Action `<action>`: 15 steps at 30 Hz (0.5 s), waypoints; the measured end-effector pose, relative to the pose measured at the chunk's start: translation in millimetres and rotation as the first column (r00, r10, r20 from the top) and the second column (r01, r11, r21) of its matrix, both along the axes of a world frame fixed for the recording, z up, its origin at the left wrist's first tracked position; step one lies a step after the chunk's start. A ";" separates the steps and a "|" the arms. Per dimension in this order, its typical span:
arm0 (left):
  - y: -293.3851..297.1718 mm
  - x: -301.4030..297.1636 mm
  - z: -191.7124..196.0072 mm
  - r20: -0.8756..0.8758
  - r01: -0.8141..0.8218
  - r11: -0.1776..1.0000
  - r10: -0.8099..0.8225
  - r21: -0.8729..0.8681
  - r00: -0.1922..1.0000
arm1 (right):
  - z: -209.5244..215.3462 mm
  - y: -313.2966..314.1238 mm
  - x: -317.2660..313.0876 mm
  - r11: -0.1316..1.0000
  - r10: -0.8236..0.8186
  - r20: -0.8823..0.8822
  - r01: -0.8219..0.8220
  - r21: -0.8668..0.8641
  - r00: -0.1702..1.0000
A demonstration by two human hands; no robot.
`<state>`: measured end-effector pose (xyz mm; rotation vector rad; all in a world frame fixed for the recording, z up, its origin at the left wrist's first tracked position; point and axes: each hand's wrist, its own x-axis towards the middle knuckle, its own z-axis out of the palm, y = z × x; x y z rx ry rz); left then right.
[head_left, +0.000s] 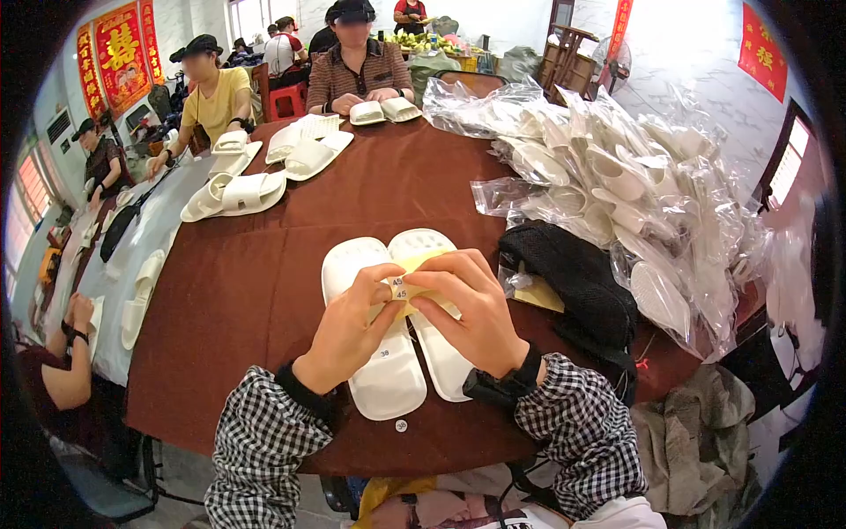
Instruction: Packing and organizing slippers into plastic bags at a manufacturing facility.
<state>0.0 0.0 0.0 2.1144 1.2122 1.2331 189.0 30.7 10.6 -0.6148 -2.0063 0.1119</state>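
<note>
A pair of white slippers lies side by side before me, the left slipper (388,392) and the right slipper (447,375). Over them, my left hand (355,317) and my right hand (469,309) meet, fingertips pinching a small white sticker strip (399,288) with printed round labels. Behind the fingers shows a yellow sheet (419,261); whether it joins the strip I cannot tell. One round sticker (384,353) is on the left slipper's footbed, and another round sticker (402,426) lies on the brown tablecloth just below the heel.
Bagged white slippers (617,167) form a big heap at the right. Black knitted fabric (573,282) lies between heap and hand. More white slippers (308,159) stand at the far left. Across the brown table (256,309) a person (361,70) handles slippers; others sit further left.
</note>
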 end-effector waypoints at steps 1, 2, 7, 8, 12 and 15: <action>-0.2 0.3 -0.8 0.004 0.015 1.000 -0.015 0.021 1.000 | -1.0 0.6 -0.2 1.000 0.005 0.006 -0.005 -0.002 1.000; 0.1 0.3 -1.5 0.007 0.031 0.999 -0.031 0.042 0.999 | -1.8 0.8 -0.4 1.000 0.010 0.012 -0.009 -0.004 1.000; 2.9 3.0 -5.3 -0.012 0.045 0.990 -0.044 0.132 0.999 | -1.3 -1.4 -0.7 1.000 0.012 0.007 -0.012 -0.014 1.000; 3.2 3.6 -5.0 -0.009 0.052 0.989 -0.051 0.136 0.999 | -1.5 -1.5 -1.0 1.000 0.008 0.003 -0.008 -0.014 1.000; 5.1 3.3 -8.3 -0.041 0.031 0.978 -0.023 0.208 0.999 | 0.3 -4.6 -2.8 1.000 -0.005 0.018 0.005 0.001 1.000; 3.4 3.1 -4.5 -0.044 0.042 0.967 -0.032 0.252 0.999 | 1.0 -6.4 -4.1 0.999 -0.020 0.010 0.019 0.032 1.000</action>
